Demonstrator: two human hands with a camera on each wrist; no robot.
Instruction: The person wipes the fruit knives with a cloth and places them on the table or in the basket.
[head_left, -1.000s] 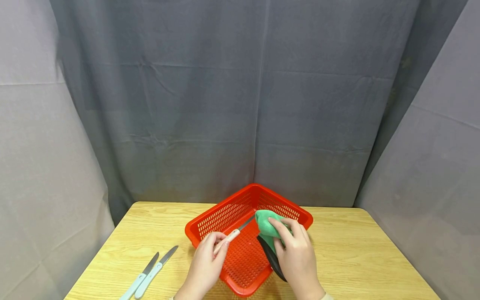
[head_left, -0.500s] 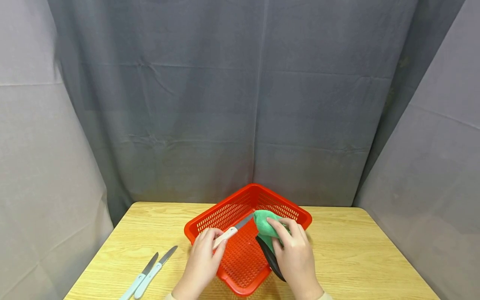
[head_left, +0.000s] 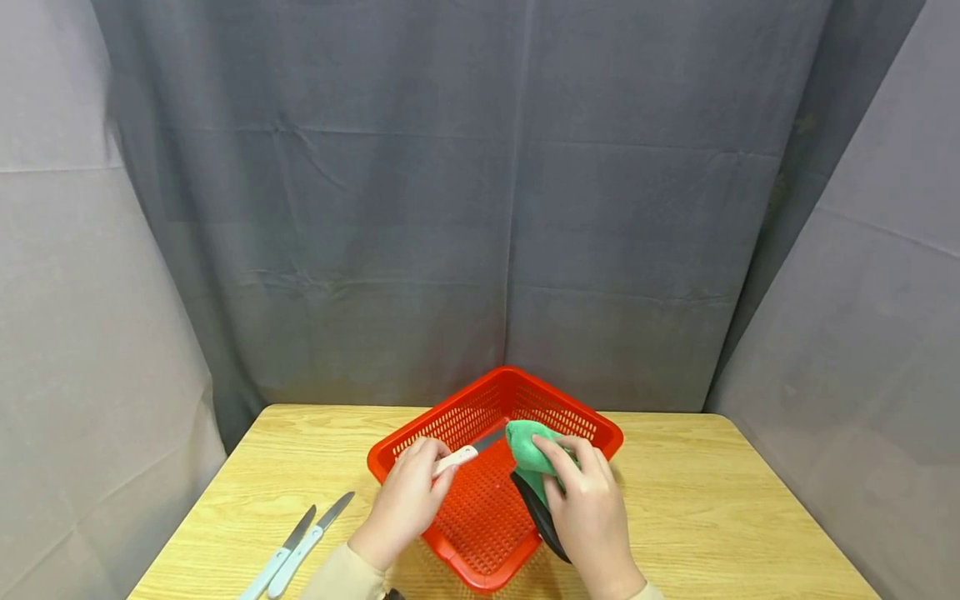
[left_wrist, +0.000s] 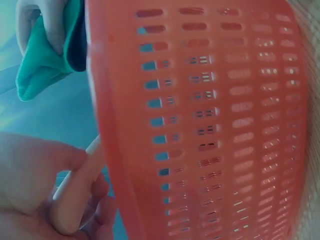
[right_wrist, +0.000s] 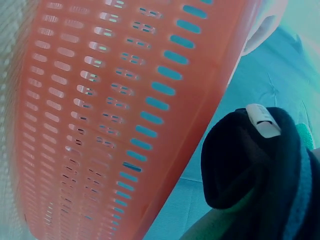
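My left hand grips a small knife by its pale handle, held over the red basket. The blade points right, and its tip is hidden at the green cloth. My right hand pinches that bunched cloth between thumb and fingers; a black-edged part hangs below it. In the left wrist view the knife handle lies within the curled fingers, close to the basket rim. The right wrist view shows the cloth's dark edging with a white tag.
Two more knives with pale blue handles, a left one and a right one, lie side by side on the wooden table, left of the basket. A grey curtain hangs behind the table, with pale cloth at both sides.
My left hand has shifted away from me and slightly left, and the knife lies at a flatter angle in the head view. The right hand and cloth have barely moved.
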